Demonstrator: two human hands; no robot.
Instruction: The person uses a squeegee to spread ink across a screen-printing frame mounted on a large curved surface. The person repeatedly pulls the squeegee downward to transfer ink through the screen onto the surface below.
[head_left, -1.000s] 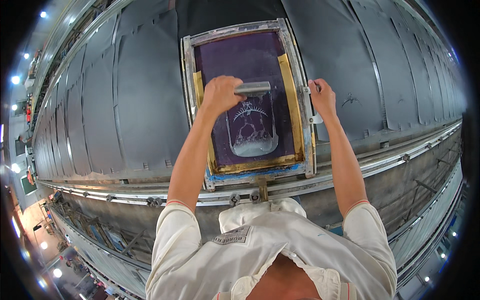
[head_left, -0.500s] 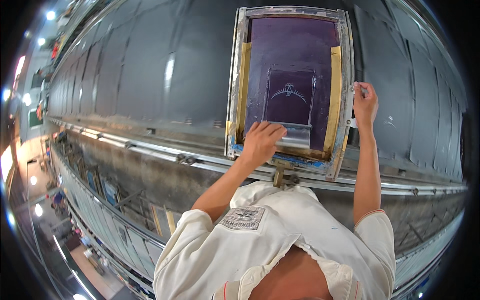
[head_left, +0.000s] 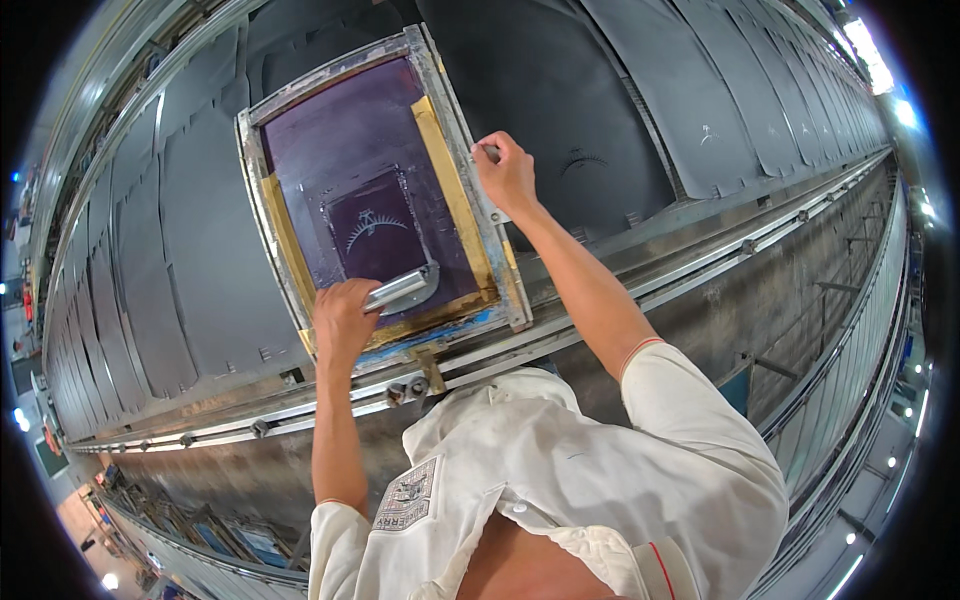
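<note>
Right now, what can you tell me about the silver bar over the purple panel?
The silver bar is shiny and metal-looking, with a smooth, rounded upper side. It is held slantwise over the lower part of the purple panel, right end higher in the picture. The person's left grip clasps its left end, partly hiding it.

Along the near edge of the long table (head_left: 690, 215) there runs a metal rail (head_left: 225, 434), and on it sit small stops (head_left: 748, 246), well apart from each other. Below this edge is a stained brown-grey surface (head_left: 700, 320), crossed by thin struts (head_left: 770, 367) toward the right. Farther out, beyond the right part of the near edge, stands a second long structure (head_left: 830, 370) with pale panels. Beyond the left part, some frames (head_left: 230, 540) are crowded together; their details are too small to tell. Bright lamps (head_left: 868, 55) shine past the table's right end.
</note>
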